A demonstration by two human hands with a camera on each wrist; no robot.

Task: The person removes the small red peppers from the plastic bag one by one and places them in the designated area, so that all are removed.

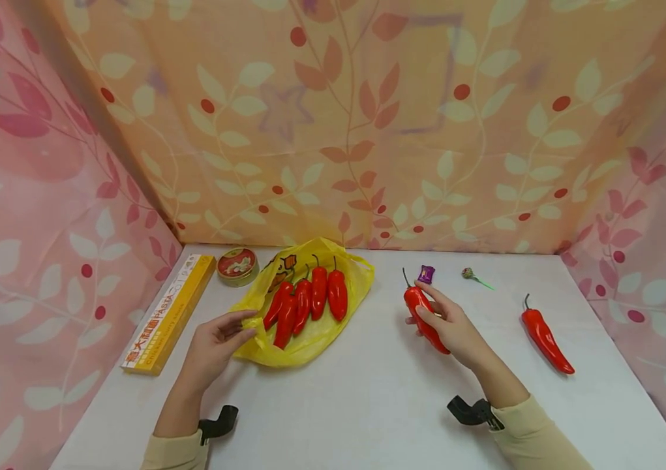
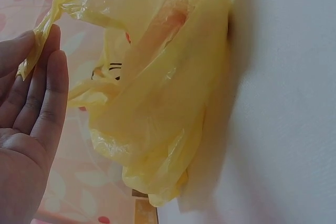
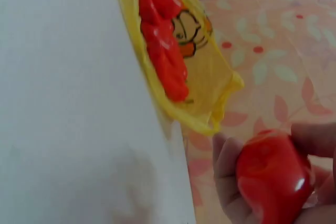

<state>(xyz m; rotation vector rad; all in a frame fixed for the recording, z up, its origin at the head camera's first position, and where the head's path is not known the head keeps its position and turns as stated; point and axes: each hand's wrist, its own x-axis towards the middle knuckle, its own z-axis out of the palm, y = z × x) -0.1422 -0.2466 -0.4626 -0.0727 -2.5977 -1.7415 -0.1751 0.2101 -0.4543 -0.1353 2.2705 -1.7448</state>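
Note:
My left hand point(image 1: 213, 346) pinches the near left edge of a yellow plastic bag point(image 1: 309, 349) between thumb and fingers; the left wrist view shows the thin film point(image 2: 42, 45) caught there. Inside the spread bag lie several red chili peppers point(image 1: 338, 297) with dark stems. To the right, my right hand point(image 1: 450, 326) grips another red chili pepper point(image 1: 417, 303), its stem pointing away from me. That held pepper point(image 3: 273, 174) looks glossy and large in the right wrist view, with the bag of peppers beyond it.
A single red chili pepper point(image 1: 546, 343) lies at the right. Behind the right hand are a small purple wrapped packet point(image 1: 426, 274) and a lollipop point(image 1: 469, 274) with a green stick. On the left stand a yellow pasta box point(image 1: 171, 316) and a round tin point(image 1: 237, 266). Patterned cloth walls surround the table.

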